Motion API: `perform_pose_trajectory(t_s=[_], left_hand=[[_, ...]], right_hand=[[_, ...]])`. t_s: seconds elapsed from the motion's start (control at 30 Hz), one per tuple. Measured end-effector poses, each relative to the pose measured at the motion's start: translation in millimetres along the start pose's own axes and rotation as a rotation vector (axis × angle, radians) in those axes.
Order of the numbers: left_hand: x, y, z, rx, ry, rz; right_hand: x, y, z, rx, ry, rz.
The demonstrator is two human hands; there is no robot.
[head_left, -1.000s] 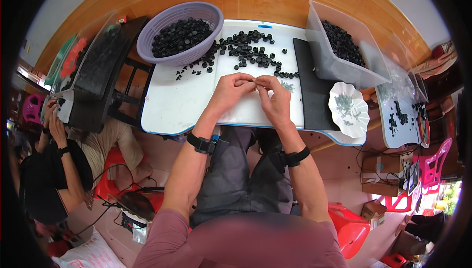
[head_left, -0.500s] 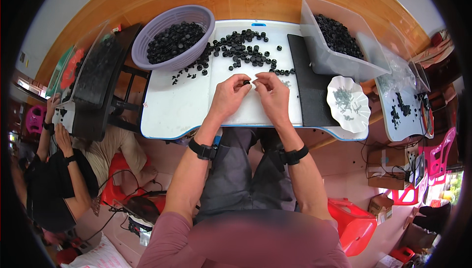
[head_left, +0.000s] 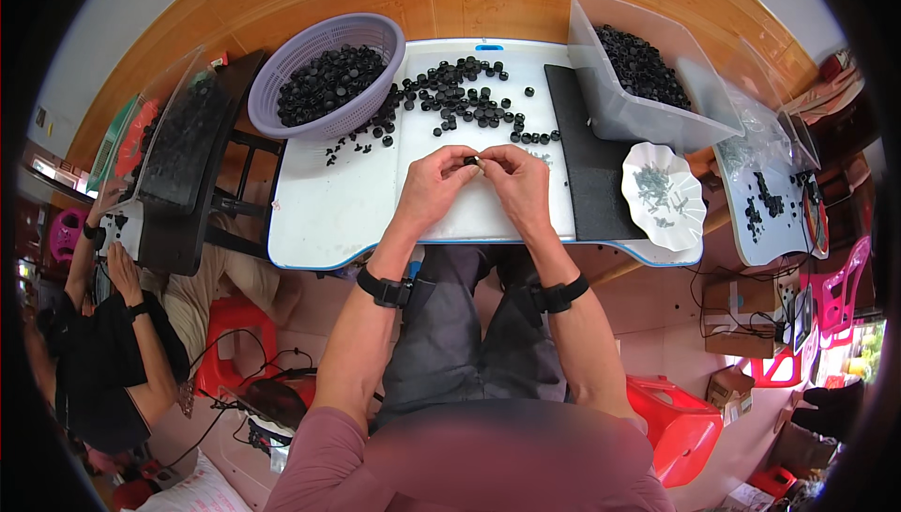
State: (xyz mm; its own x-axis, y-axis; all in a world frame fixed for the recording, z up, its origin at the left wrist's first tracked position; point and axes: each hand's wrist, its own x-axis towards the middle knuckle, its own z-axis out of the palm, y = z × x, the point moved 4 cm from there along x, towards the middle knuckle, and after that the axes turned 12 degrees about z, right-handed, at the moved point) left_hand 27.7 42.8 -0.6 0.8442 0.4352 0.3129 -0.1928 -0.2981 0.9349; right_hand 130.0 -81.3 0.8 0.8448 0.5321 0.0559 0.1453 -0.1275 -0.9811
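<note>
The left hand (head_left: 434,188) held a small black piece (head_left: 471,161) in its narrow fingers, above the near part of the white tabletop (head_left: 328,202). The right hand (head_left: 521,193) had its fingers also drawn narrow, at the same piece; whether they gripped something, I cannot tell. Beyond the hands, loose black pieces (head_left: 457,99) lay between a purple basket (head_left: 266,99) and a black mat (head_left: 601,198).
</note>
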Motion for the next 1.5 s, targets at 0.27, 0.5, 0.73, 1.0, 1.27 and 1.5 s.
perform_pose_trajectory(t_s=[0.27,0.5,0.73,1.0,1.27,1.5], left_hand=[[1,0,1,-0.012,-0.007,-0.005],[2,1,-1,-0.085,-0.03,-0.025],[5,-3,0,-0.15,-0.05,-0.056],[3,-5,0,0.075,0.037,0.019],[-4,-1,9,0.09,0.06,0.034],[-3,1,3,-0.186,0.083,0.032]], right_hand=[[4,10,1,0.035,-0.039,0.012],[0,-1,1,-0.095,-0.004,-0.087],[5,8,0,0.128,-0.14,0.0],[3,5,0,0.071,-0.04,0.009],[-7,10,-10,0.105,0.052,0.04],[-9,2,-19,0.313,0.209,-0.096]])
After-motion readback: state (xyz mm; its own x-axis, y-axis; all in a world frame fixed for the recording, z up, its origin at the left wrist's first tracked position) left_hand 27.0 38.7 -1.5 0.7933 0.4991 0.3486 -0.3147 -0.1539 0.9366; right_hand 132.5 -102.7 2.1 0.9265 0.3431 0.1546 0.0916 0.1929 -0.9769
